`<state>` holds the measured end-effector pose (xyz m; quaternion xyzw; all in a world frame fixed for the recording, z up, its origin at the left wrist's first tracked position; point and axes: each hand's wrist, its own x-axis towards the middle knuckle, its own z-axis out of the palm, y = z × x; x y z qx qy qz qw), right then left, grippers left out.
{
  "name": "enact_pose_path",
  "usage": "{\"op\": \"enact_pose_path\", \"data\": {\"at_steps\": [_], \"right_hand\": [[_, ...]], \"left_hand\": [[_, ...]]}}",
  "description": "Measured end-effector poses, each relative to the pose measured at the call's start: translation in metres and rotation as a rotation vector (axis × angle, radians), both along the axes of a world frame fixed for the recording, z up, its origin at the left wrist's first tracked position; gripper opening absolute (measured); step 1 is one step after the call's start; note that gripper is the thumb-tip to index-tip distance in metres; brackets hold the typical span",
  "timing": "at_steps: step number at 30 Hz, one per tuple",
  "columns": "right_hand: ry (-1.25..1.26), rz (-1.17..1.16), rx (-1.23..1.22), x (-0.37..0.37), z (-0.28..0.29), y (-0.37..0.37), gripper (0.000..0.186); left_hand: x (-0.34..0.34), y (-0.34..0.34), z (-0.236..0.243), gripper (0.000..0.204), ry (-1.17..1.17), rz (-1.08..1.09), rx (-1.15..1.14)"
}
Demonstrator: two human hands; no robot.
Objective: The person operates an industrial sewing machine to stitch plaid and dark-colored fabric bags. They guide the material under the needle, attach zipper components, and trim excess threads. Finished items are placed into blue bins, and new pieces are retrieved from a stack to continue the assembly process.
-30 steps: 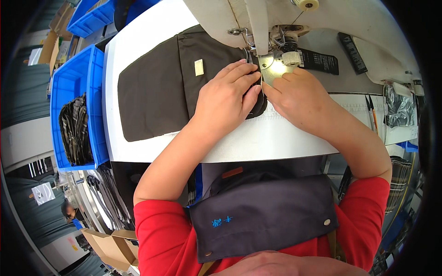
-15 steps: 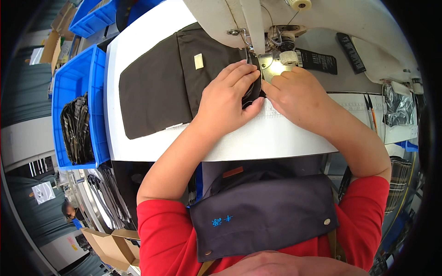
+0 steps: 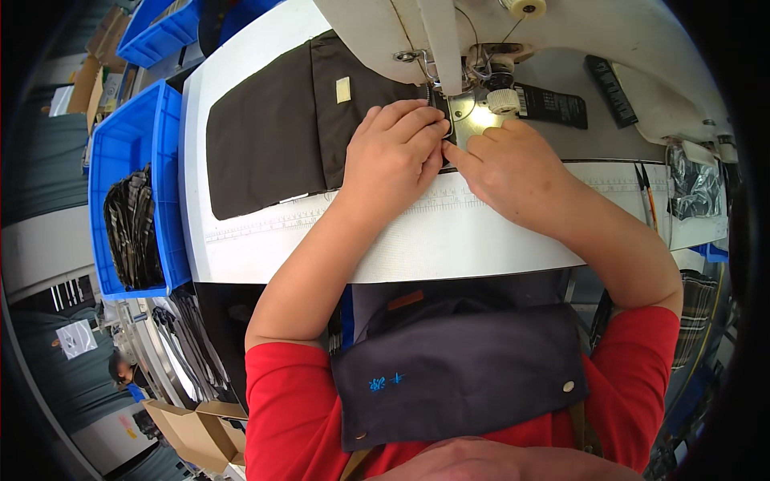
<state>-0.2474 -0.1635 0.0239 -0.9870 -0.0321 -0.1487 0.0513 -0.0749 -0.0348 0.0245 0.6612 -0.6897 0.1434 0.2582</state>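
Note:
A dark brown cloth piece (image 3: 261,140) with a seam across it and a small pale tag (image 3: 343,90) lies on the white sewing table. Its right end sits at the presser foot of a white sewing machine (image 3: 609,40), beside the shiny needle plate (image 3: 475,114). My left hand (image 3: 389,152) rests on that end, fingers bent together and thumb drawn in, gripping the cloth near its edge. Close by on the right, my right hand (image 3: 513,172) pinches the same edge, its other fingers curled. The zip along this edge is mostly hidden by my fingers.
A printed ruler strip (image 3: 281,223) runs along the table's front. Black packets (image 3: 552,107) lie right of the needle, with pens (image 3: 646,196) and a clear plastic bag (image 3: 694,184) farther right. At the left stands a blue bin (image 3: 167,192) holding folded plaid cloth (image 3: 132,232).
The cloth's near edge has shifted away from me, baring more of the ruler. My left thumb has drawn in toward the fingers, and my right fingertips have moved slightly left.

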Motion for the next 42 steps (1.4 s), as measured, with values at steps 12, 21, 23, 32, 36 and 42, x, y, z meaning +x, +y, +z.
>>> {"op": "enact_pose_path", "data": {"at_steps": [12,21,23,32,36,42], "right_hand": [[0.036,0.001,0.003,-0.001,0.005,0.004,0.025],[-0.091,-0.040,0.028,0.009,0.000,0.002,0.023],[-0.075,-0.026,0.039,0.009,0.000,0.001,0.023],[-0.120,0.023,0.076,0.005,-0.004,0.006,0.020],[-0.094,0.025,0.073,0.004,-0.003,0.006,0.021],[-0.079,0.028,0.070,0.004,-0.003,0.007,0.026]], "left_hand": [[-0.001,0.002,0.001,0.022,0.023,-0.044,0.012],[0.008,-0.004,-0.008,0.022,0.035,-0.002,0.022],[0.005,0.000,-0.006,0.018,0.113,0.031,0.047],[0.002,0.008,0.005,0.022,0.058,0.017,0.025],[0.008,0.007,0.003,0.027,-0.005,-0.065,-0.014],[0.009,0.005,0.002,0.028,0.037,-0.118,-0.011]]}}
